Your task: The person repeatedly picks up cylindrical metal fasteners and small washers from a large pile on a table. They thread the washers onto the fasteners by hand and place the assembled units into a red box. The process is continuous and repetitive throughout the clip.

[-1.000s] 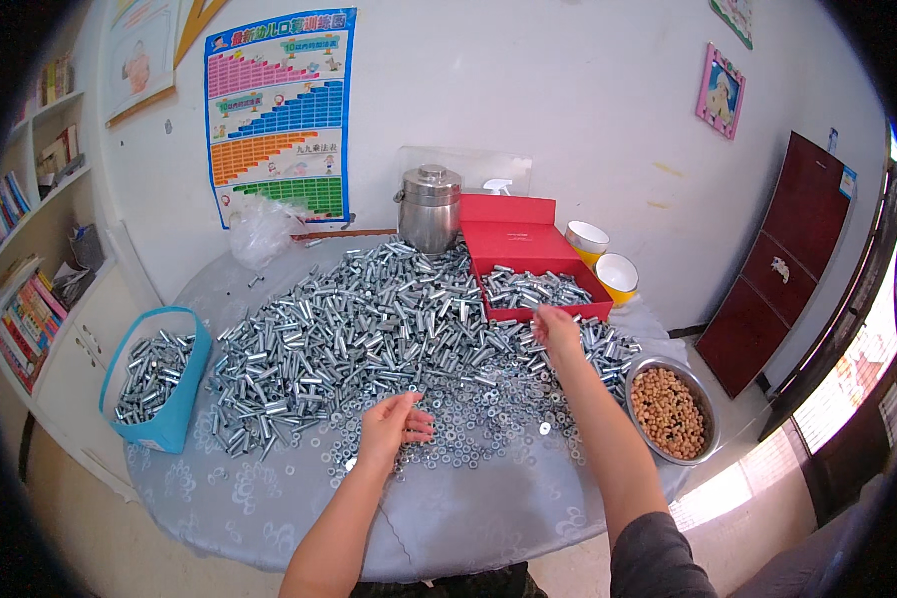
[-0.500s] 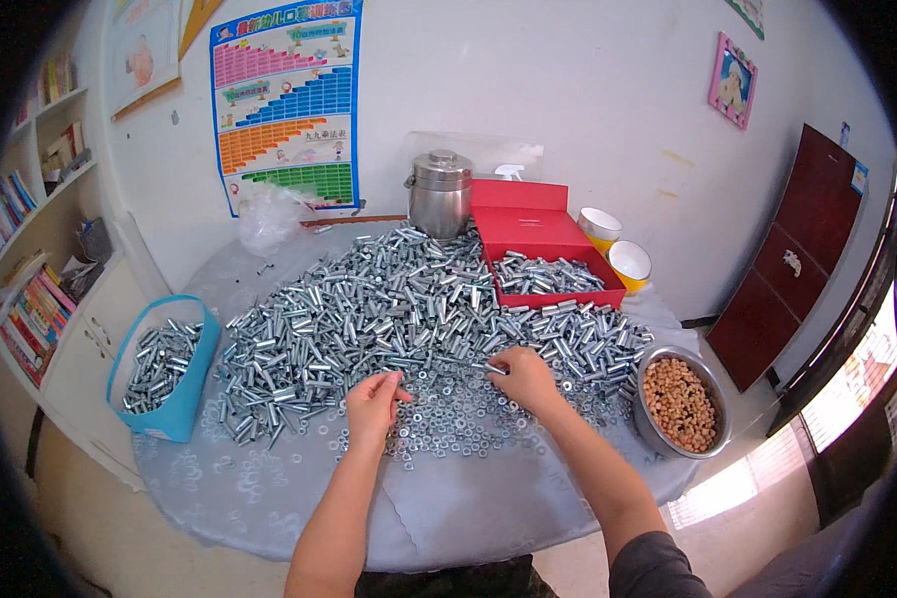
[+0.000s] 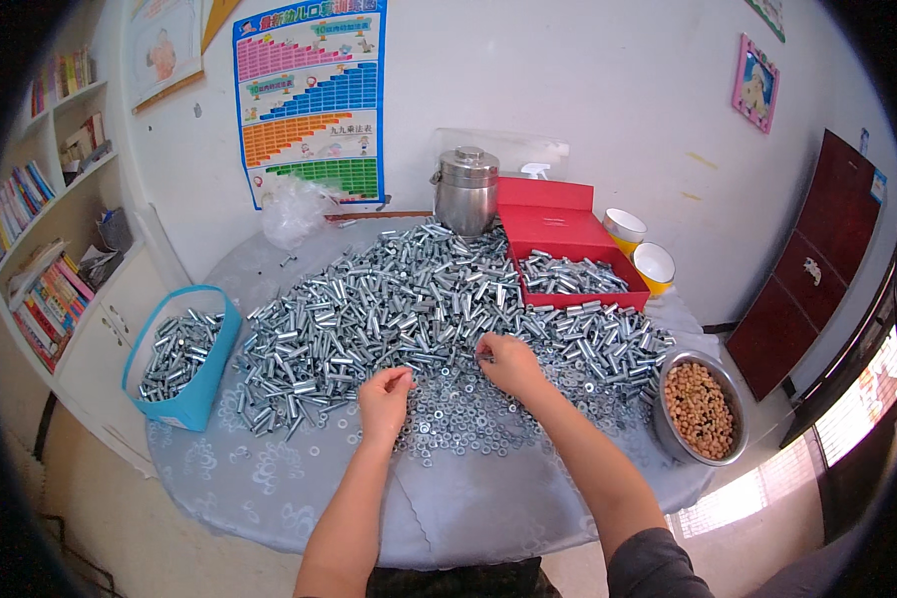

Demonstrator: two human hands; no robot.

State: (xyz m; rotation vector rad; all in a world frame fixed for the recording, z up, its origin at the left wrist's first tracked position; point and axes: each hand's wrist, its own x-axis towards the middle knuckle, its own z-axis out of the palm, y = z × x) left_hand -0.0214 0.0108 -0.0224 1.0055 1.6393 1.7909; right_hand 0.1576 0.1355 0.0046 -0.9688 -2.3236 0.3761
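Observation:
My left hand [image 3: 384, 407] hovers at the left side of the scattered washers and nuts [image 3: 458, 414], its thumb and fingertips pinched together. Whatever sits in that pinch is too small to make out. To its right and a little farther off, my right hand [image 3: 511, 365] reaches the near edge of a big heap of silvery bolts and metal sleeves [image 3: 399, 299]. Its fingers are curled closed, and their tips are partly hidden against the heap, so what they grip cannot be made out.
A blue bin [image 3: 209, 371] of metal pieces stands left. Behind the heap are a steel canister [image 3: 466, 189], a red box [image 3: 593, 298] holding more pieces and two yellow-white cups [image 3: 654, 263]. A steel bowl [image 3: 738, 439] of brown pieces sits right. A clear plastic bag [image 3: 294, 211] lies back left.
My right hand has moved left and slightly away, to the heap's near edge; the metal piece seen at its fingertips earlier no longer shows. My left hand stays pinched. The whole view has shifted.

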